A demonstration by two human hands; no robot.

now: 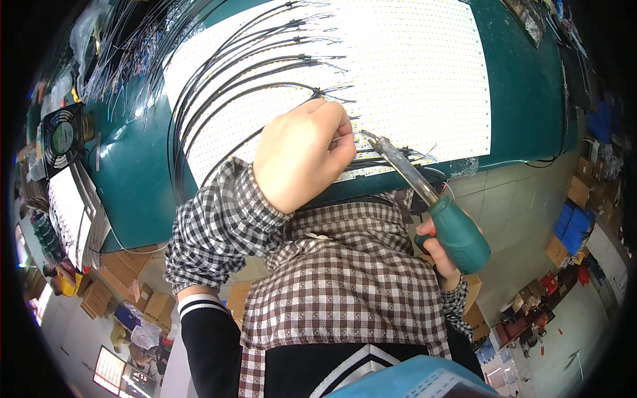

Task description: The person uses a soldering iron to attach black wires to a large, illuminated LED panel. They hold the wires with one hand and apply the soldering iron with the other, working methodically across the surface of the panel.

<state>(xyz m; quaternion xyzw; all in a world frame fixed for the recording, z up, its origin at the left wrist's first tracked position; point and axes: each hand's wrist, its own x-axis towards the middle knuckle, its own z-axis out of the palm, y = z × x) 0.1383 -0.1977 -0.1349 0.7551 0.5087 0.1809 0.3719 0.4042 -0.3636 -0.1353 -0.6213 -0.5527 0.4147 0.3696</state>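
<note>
My left hand (302, 149) is over the white LED circuit board sheet (418, 73), its thumb and fingers pinched together on what looks like a thin wire; the fingers hide most of it. My right hand (441, 255) is wrapped round the green handle of a soldering iron (458, 235). The iron's metal shaft slants up and left, its tip just right of my left fingertips, close to the board. Several black cables (229, 63) arc across the board's left half, their thin stripped ends fanned out near its middle. One more cable passes beneath my left hand.
The board lies on a green table (133, 199). A bundle of loose wires (136, 56) is at the far left. Below it stand a black fan (63, 138) and a stack of white boards (70, 212). Cardboard boxes (159, 312) are on the floor.
</note>
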